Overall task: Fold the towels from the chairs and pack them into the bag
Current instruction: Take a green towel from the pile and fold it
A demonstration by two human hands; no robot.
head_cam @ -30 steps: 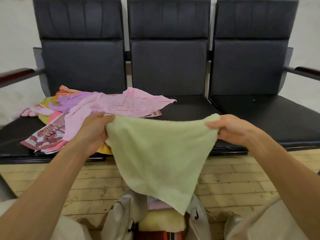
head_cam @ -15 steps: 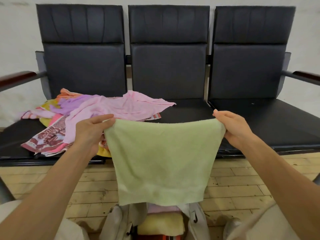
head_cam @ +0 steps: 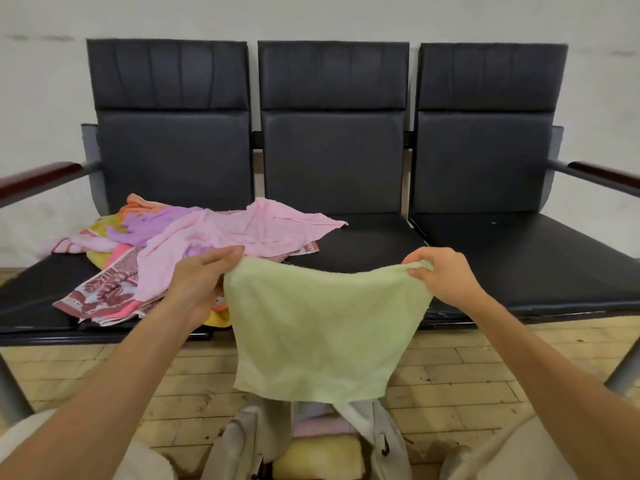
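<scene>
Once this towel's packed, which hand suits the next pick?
Left, probably: left hand sits beside the towel pile on the left seat; right hand is across the green towel, away from it.

Head-worn view, forward and down, near the chairs (head_cam: 332, 161) and floor (head_cam: 450, 368).

Three joined black padded chairs (head_cam: 332, 161) against a whitish, perhaps scuffed wall (head_cam: 311, 15), pale wood-block floor (head_cam: 467, 368).
</scene>
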